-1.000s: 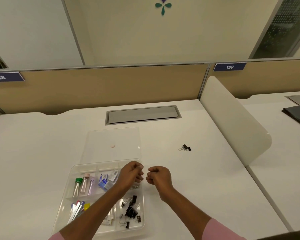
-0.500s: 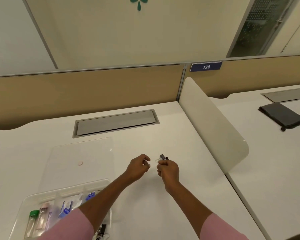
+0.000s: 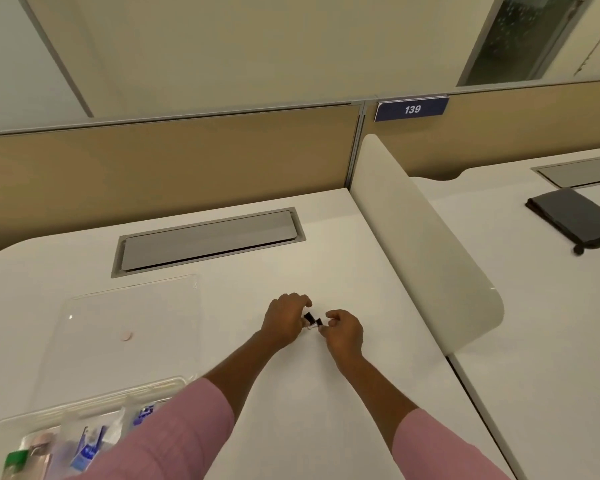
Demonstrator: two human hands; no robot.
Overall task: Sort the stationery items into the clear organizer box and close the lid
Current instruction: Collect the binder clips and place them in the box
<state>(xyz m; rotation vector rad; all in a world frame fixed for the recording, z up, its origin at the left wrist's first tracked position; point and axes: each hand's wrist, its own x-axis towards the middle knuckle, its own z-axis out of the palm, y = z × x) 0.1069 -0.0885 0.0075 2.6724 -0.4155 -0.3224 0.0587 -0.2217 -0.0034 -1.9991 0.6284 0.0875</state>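
Hands meet over the binder clips (image 3: 311, 320) out on the bench (image 3: 378, 393): left hand (image 3: 284, 318) and right hand (image 3: 343, 330) both pinching them. Best lift cleanly, then carry left to the organizer box (image 3: 0, 431).

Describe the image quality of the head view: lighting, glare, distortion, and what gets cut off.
Head view: lighting is soft and even, shadows on the white desk faint; a small glare spot sits on the clear lid; wide-angle distortion bends the partition top; the black binder clip between the left hand and right hand looks small and slightly soft; the organizer box is cropped at the lower left.
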